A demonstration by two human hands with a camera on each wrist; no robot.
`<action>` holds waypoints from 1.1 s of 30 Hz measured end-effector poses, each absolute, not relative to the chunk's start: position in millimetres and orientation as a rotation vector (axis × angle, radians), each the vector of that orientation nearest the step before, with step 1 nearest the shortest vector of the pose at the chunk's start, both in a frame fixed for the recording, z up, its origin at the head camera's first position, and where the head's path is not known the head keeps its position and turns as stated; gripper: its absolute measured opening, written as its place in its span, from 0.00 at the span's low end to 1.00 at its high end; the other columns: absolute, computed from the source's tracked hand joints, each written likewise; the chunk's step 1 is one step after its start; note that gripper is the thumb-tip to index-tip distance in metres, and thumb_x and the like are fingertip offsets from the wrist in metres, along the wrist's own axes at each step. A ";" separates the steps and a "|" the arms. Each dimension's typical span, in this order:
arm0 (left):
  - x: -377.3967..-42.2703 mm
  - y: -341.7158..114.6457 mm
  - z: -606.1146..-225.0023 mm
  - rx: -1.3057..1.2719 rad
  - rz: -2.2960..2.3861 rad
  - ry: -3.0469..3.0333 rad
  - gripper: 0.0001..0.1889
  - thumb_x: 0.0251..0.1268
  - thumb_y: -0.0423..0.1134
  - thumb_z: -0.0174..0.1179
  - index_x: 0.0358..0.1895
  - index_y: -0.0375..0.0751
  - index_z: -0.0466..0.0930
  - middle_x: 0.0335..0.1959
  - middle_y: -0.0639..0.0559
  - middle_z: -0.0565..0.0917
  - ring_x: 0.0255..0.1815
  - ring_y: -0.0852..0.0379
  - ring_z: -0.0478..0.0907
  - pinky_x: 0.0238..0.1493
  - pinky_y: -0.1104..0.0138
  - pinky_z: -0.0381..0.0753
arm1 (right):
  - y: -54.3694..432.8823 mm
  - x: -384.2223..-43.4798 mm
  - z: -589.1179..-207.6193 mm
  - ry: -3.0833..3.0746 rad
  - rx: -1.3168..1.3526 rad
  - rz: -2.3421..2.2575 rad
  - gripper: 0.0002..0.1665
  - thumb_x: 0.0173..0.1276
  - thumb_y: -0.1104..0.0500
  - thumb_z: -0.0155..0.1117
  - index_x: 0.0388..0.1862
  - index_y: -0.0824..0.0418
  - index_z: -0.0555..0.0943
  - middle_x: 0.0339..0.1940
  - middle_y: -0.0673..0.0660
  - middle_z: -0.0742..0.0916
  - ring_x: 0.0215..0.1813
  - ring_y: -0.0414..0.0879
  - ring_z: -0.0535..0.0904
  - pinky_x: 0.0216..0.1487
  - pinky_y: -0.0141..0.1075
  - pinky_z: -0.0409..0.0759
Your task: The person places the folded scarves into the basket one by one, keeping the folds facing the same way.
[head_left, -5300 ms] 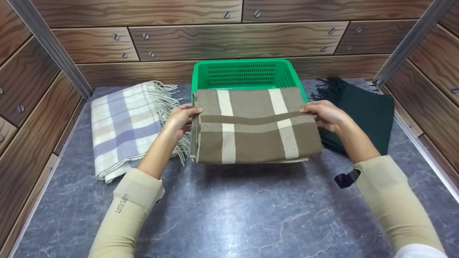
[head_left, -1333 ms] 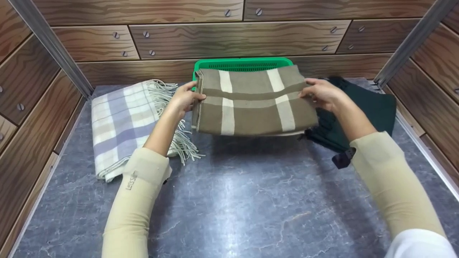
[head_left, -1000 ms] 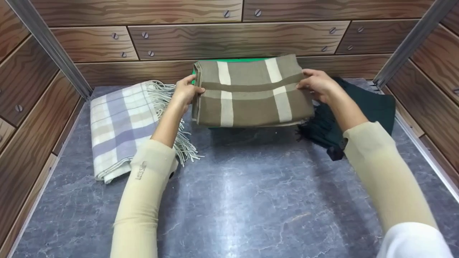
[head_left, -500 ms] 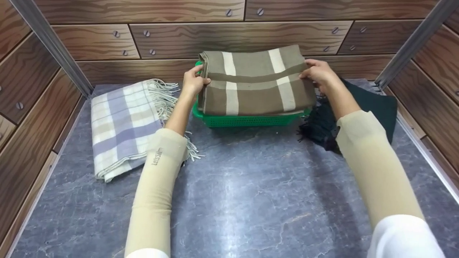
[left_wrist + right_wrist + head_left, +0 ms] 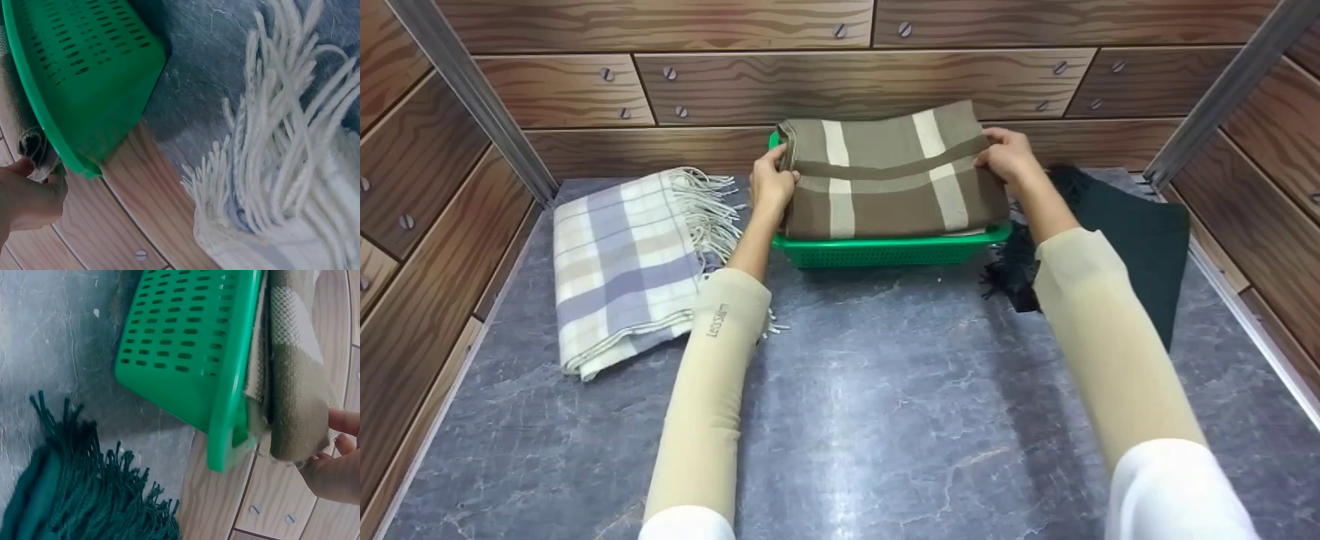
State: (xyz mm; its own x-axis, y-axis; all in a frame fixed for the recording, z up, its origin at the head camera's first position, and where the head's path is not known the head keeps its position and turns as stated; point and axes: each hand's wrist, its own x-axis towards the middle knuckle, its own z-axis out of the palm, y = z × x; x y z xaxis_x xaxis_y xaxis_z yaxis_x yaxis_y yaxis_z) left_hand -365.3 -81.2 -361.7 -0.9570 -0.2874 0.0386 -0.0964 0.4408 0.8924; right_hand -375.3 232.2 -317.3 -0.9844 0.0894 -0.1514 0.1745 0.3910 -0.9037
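A folded brown scarf (image 5: 885,180) with cream stripes lies across the top of the green plastic basket (image 5: 885,253), its front edge just inside the rim. My left hand (image 5: 772,184) pinches the scarf's left side, thumb on top. On the right side, my right hand (image 5: 1009,157) grips the other edge between thumb and fingers. In the left wrist view the folded layers (image 5: 34,146) sit between thumb and fingers beside the basket rim. From the right wrist, the scarf's rounded fold (image 5: 295,410) shows at the basket's rim, pinched by my fingertips. The basket's inside is hidden beneath the cloth.
A white and lavender checked scarf (image 5: 622,270) with fringe lies folded on the left of the grey marbled table (image 5: 855,412). To the right is a dark green fringed scarf (image 5: 1144,247), partly behind my right forearm. Wood-patterned panels (image 5: 855,86) stand close behind the basket.
Both hands have carried the brown scarf away from me, from in front of the basket to over it, then lowered it onto the basket. The grip stays the same.
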 end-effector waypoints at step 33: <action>-370.8 -58.8 -392.8 0.224 -1.061 -2.603 0.27 0.58 0.25 0.55 0.62 0.47 0.69 0.50 0.41 0.78 0.47 0.42 0.76 0.42 0.54 0.75 | 213.7 -392.2 -365.5 2.962 0.282 -0.976 0.30 0.62 0.68 0.42 0.65 0.65 0.66 0.63 0.64 0.71 0.63 0.59 0.64 0.62 0.47 0.60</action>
State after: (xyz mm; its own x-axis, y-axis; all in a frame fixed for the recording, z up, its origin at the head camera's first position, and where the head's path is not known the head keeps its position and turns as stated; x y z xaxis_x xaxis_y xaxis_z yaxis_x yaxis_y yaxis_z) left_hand -370.8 -58.8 -392.8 -0.9363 -0.2620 0.2338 -0.0239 0.7118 0.7019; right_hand -392.2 213.7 -365.5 -0.9837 0.1671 -0.0663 0.1738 0.7895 -0.5886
